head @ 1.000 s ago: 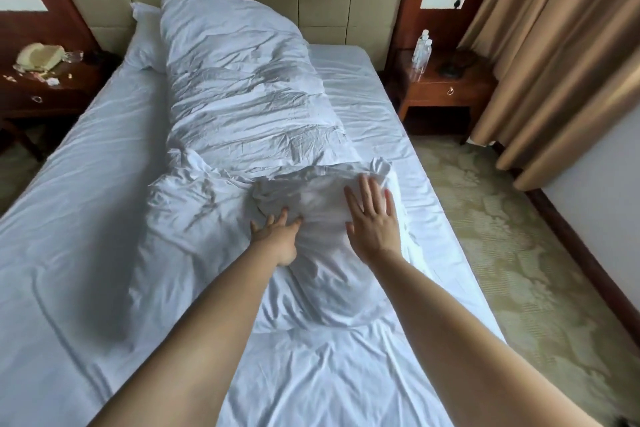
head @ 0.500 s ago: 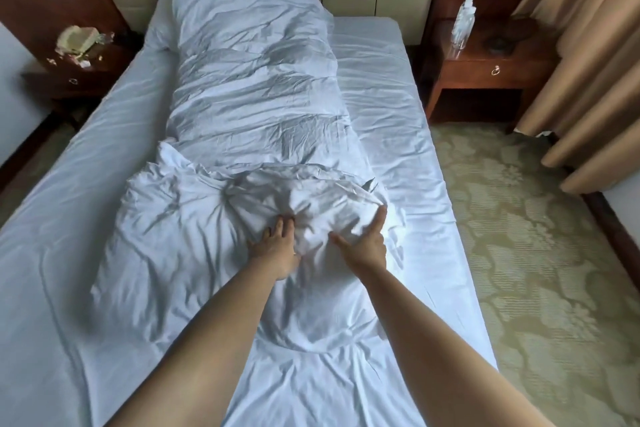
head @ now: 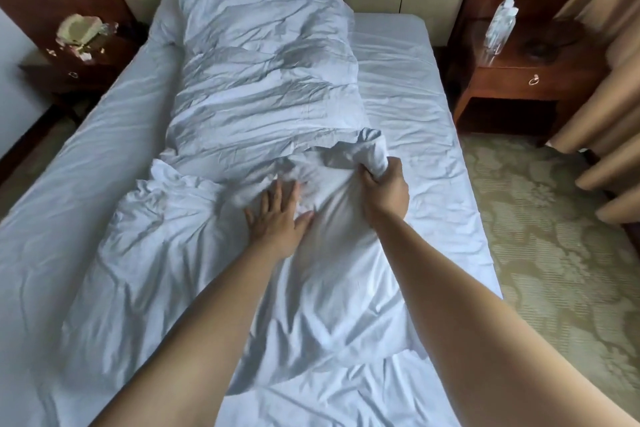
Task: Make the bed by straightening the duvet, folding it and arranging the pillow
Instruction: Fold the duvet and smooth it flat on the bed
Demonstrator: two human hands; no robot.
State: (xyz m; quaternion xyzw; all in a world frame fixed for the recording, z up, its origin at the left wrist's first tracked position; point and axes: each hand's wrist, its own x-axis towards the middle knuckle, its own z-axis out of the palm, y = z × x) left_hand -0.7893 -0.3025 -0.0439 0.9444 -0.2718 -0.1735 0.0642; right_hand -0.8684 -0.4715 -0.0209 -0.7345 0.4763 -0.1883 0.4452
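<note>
Gripping a bunched fold of the duvet, the right hand is lifting cloth for folding; the left hand, fingers spread, is pressing the layer flat. Duvet is lying mid-bed, pillow far left.

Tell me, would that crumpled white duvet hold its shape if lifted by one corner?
Probably not. The crumpled white duvet looks soft and floppy: it bunches where the right hand grips it. It seems puffy and light, and dents under the flat left hand.

Both arms reach forward; left hand lies flat, fingers spread, right hand clenched.
</note>
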